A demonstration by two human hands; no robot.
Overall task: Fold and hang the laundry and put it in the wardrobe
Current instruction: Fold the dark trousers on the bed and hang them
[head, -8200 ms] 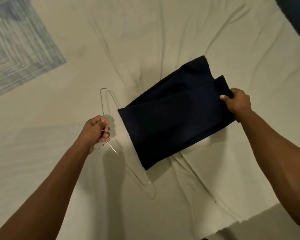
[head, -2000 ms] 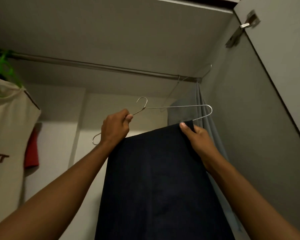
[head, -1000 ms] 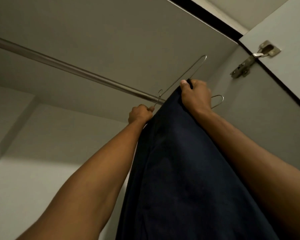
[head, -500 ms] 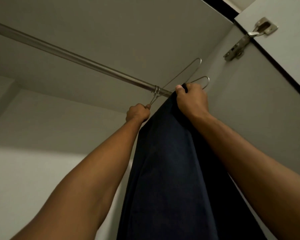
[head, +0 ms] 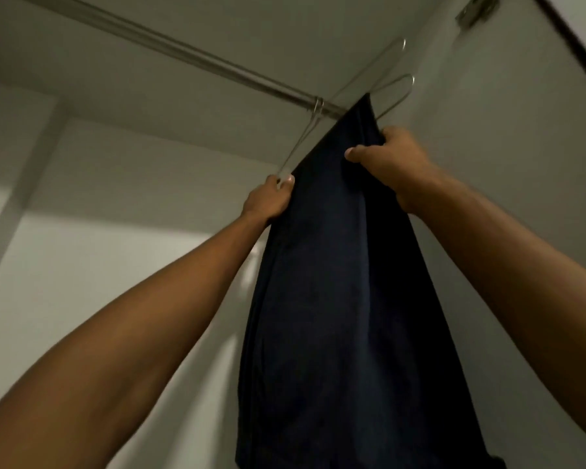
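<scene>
Setting: wardrobe interior, rail (head: 217, 67) crossing the upper frame.
Garment: dark trousers (head: 335, 299) draped over a wire hanger (head: 394, 93), centre-right.
Left hand (head: 269, 199): pinches the hanger's lower corner.
Right hand (head: 389, 160): grips the cloth.
Progress: hook on the rail; letting go remains.

garment (head: 335, 299): plain dark navy | hanger (head: 394, 93): silver wire | rail (head: 190, 57): silver-grey | wardrobe wall (head: 115, 282): white
</scene>
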